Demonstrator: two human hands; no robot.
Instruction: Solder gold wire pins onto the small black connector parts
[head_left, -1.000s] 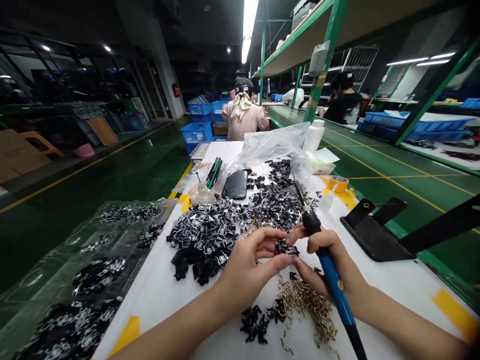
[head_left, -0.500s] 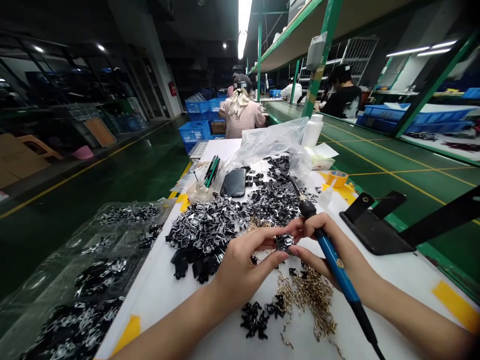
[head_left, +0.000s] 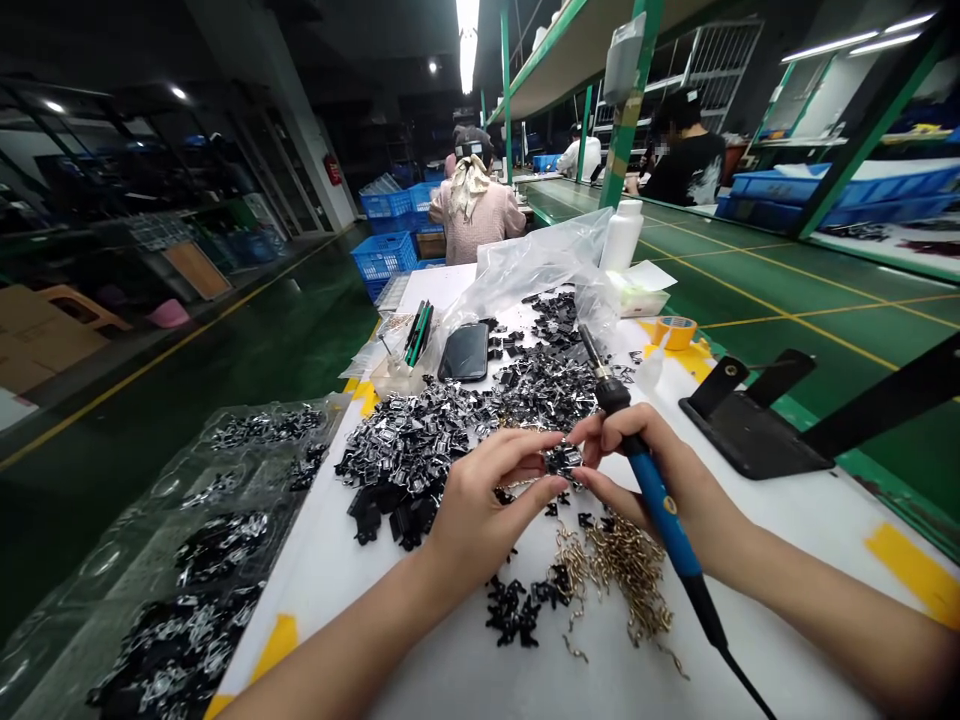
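A dark room (head_left: 367, 60) is lit by a long lamp (head_left: 467, 45), and its green floor (head_left: 322, 310) is marked with yellow lines. A long white table (head_left: 465, 655) is seen in front, with yellow tape (head_left: 915, 570) stuck near its edges. Past its far end, a worker in a pink top (head_left: 480, 220) is seen from behind, next to blue baskets (head_left: 385, 257). Left of the table, a clear tray (head_left: 172, 520) is filled with black and silver bits. The table's middle is covered by a big pile of clips (head_left: 409, 435), and a black stand (head_left: 757, 440) is set on the right. A blue soldering iron (head_left: 660, 500) is held in the right hand (head_left: 686, 475). Its long body is slanted: the metal tip (head_left: 591, 345) is pointed forward and a bit left, and the cord (head_left: 750, 685) is trailed back to the right. By the left hand (head_left: 480, 505), a small part (head_left: 564, 459) is pinched narrowly above the table, and its right side is met by the right fingertips. Which way it points cannot be told. Nearer the body, tiny gold hooks (head_left: 630, 575) are heaped.
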